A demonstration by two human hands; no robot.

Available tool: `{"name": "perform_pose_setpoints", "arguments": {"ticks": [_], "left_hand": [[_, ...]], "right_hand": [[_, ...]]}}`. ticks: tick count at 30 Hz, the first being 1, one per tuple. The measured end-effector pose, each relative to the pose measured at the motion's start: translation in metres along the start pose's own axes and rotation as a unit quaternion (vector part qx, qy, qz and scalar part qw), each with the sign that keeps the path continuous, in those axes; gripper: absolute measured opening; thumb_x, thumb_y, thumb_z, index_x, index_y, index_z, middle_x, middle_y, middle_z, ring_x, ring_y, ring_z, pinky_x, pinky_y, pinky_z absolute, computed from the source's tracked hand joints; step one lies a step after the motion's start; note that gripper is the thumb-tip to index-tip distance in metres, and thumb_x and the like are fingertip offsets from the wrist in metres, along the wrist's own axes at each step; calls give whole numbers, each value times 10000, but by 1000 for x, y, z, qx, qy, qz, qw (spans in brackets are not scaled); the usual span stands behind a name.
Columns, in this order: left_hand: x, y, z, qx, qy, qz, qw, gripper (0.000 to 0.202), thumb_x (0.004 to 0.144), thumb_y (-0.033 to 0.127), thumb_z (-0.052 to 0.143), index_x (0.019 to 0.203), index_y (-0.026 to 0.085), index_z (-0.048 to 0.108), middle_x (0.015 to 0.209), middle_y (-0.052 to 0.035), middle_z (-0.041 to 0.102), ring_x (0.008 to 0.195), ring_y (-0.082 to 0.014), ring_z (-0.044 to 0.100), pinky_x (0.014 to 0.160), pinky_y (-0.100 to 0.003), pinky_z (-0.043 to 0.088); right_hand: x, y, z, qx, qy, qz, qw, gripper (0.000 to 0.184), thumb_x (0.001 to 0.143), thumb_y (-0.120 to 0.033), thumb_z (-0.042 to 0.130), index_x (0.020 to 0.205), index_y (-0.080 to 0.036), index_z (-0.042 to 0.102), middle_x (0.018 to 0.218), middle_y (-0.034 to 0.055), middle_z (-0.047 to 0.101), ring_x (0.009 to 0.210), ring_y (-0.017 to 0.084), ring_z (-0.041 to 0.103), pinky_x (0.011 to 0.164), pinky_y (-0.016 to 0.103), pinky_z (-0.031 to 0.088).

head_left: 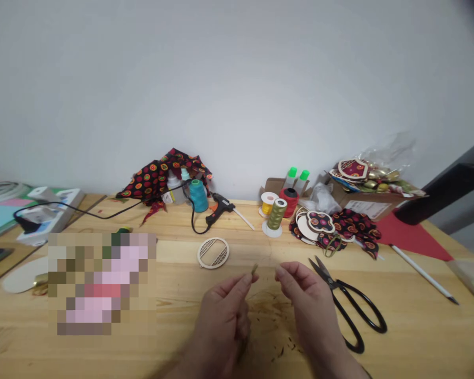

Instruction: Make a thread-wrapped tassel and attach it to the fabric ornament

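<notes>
Cord (255, 269) seemingly olive; scissors (332, 284) black-handled; cloth (152, 179) dark, orange-dotted.

The round latticed pale wooden disc (221, 258) lies on the wooden surface (174, 347), beyond the bare left hand (225, 313). Black-handled metal scissors (332, 284) lie right of the bare right hand (310, 302). Behind the disc, the black plastic glue gun (219, 209) lies right of the teal thread cone (198, 196). The olive thread spool (276, 215) stands before the red thread cone (291, 202).
</notes>
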State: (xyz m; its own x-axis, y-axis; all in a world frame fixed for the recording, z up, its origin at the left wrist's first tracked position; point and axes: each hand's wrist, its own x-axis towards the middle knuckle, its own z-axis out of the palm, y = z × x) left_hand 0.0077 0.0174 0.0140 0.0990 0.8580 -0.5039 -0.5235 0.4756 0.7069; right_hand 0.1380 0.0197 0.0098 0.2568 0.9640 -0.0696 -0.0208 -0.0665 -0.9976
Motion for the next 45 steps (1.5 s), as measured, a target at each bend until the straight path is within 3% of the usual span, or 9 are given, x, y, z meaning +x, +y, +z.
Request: {"name": "perform_pose_setpoints", "arguments": {"ticks": [3,6,10,19,23,26,40,45], "left_hand": [[4,-3,5,-41,-18,-26,999,265,686,360,714,822,144,643,358,141,278,315,-14,173,325,-143,132],[4,-4,6,-74,-7,-46,996,231,670,318,736,783,143,635,383,135,302,321,-9,227,332,-127,169],[3,-7,5,-91,27,-50,994,224,617,246,776,752,133,638,453,94,462,348,-13,362,347,-124,248],[2,-6,4,-81,38,-47,995,223,598,259,788,695,114,649,516,39,585,339,-17,398,345,-135,281],[4,-8,2,-72,-3,-40,997,249,623,335,767,630,131,624,356,99,394,299,-4,260,326,-132,175],[5,-8,0,-77,-21,-44,996,253,602,329,778,613,136,615,353,107,366,301,-3,229,322,-139,158],[-1,-6,5,-80,-14,-4,997,267,561,290,811,591,124,604,445,63,503,364,-19,368,358,-127,273],[-1,-8,2,-55,-14,12,998,248,590,296,797,608,123,622,463,67,488,376,-19,367,365,-126,274]], "right_hand": [[-8,3,3,-141,19,-170,975,117,797,-275,577,730,-180,597,656,21,594,615,155,517,566,261,406],[-16,6,5,-248,-9,-342,906,121,821,-152,517,730,-189,588,659,31,592,653,170,523,595,276,398],[-21,10,6,-312,-31,-419,852,165,818,-75,473,738,-181,571,657,46,598,633,177,501,583,292,363],[-22,16,5,-347,-46,-444,825,164,820,-71,459,744,-171,565,662,52,598,639,182,482,594,304,320],[-22,20,4,-357,-49,-455,814,179,828,-83,445,716,-163,560,646,53,579,624,180,462,587,307,293],[-22,22,4,-360,-45,-462,809,168,820,-82,460,707,-158,558,628,47,563,613,177,446,580,306,274],[-22,26,4,-374,-63,-455,806,198,830,-95,433,678,-155,545,630,55,558,616,179,433,579,311,260],[-22,26,3,-372,-69,-454,807,189,823,-84,445,682,-153,549,631,57,560,617,177,439,574,306,267]]}}
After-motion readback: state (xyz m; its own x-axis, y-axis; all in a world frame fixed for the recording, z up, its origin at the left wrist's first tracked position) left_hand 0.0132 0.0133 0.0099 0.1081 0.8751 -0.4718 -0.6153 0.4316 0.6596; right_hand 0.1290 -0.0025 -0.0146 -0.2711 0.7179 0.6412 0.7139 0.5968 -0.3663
